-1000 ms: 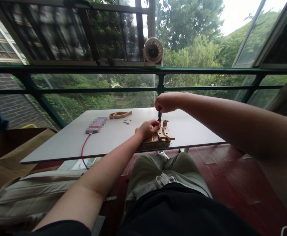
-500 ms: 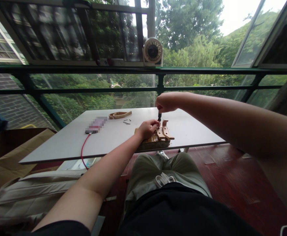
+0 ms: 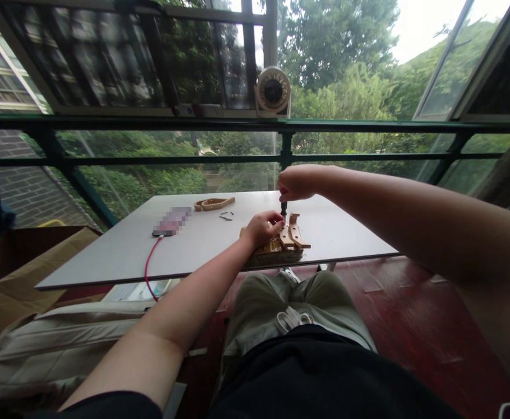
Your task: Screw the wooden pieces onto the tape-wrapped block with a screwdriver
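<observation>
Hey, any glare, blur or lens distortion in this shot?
Head view: sky blown out white; railing bows from wide-angle distortion; the phone is a pixelated patch; left hand and right hand with the screwdriver look sharp, evenly daylit.

- Pale grey table top (image 3: pixel 119 256), flat and wide, with the far edge toward the window railing and the near edge above the knees.
- At 10 o'clock from the middle, a phone (image 3: pixel 173 222) lying flat, its face blurred.
- From the phone toward 7 o'clock, a red cable (image 3: pixel 149 262), over the near edge and down.
- At 12 o'clock, near the far edge, a wooden loop piece (image 3: pixel 214 203), flat on the surface.
- Just at 5 o'clock of that piece, a few small dark screws (image 3: pixel 225 217), loose, close together.
- At 4 o'clock, right on the near edge, a wooden assembly (image 3: pixel 296 235) of light brown parts.
</observation>
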{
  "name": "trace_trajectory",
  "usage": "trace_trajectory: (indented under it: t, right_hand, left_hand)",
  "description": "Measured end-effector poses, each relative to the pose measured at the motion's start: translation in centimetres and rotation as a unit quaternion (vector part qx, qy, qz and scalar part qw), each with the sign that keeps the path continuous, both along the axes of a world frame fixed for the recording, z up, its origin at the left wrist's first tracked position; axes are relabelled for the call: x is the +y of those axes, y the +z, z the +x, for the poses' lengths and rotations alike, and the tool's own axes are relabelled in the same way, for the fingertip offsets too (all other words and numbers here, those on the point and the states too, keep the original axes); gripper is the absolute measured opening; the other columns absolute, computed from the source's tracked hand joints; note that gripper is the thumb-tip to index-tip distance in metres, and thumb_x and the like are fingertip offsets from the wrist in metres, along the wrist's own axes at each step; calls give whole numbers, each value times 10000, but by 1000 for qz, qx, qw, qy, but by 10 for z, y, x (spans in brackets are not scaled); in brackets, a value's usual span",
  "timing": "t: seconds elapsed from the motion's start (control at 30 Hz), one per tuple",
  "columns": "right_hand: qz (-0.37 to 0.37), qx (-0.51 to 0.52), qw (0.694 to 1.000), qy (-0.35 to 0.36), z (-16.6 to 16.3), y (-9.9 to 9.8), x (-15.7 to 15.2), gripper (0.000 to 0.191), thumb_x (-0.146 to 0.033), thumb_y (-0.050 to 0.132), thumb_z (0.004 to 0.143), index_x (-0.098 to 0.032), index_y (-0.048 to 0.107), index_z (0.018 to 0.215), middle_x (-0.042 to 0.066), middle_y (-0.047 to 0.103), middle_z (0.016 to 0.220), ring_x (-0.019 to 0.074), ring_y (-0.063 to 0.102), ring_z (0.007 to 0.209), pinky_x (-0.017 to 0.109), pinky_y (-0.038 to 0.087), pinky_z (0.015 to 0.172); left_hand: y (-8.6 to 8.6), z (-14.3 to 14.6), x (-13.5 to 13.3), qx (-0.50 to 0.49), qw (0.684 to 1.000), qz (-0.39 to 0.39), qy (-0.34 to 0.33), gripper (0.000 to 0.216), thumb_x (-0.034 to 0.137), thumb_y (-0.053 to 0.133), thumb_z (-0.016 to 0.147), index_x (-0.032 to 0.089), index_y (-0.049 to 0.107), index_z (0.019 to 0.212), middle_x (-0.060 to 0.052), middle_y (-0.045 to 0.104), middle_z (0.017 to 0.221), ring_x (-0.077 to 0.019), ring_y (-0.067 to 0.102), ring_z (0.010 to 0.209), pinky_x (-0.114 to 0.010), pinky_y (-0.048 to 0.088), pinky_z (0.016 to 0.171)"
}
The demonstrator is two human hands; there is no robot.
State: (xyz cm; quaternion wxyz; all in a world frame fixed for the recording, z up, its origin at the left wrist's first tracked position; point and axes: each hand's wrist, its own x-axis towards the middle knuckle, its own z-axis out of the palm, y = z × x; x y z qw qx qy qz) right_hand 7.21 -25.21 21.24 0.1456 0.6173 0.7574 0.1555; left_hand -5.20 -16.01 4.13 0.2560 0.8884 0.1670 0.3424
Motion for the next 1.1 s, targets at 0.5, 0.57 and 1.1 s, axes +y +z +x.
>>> trace_trajectory:
  t: [0.5,0.57,1.1]
  right_hand:
    - [-15,46,999,19,9,5,4,325,-278,638,763,-181,687,1070,62,700,941,137,537,696,272,353,643]
    - [-22,43,999,18,8,7,4,302,-212,620,762,-185,697,1053,58,699,927,135,536,696,270,353,649]
    - [-24,10,1000,-10,0,8,2,252,-309,602,797,-139,728,932,75,689,832,149,527,705,287,334,654]
  left_hand:
    - [0,0,1,4,1000,24,4,206,337,559,858,186,695,895,-29,728,883,-163,643,781,-274,490,752]
    - [0,0,1,2,1000,23,0,198,329,558,860,187,695,880,-25,726,865,-159,641,765,-273,488,749]
    - [0,-1,-1,3,1000,17,-6,185,320,555,862,192,688,876,-11,721,839,-153,639,740,-266,477,708]
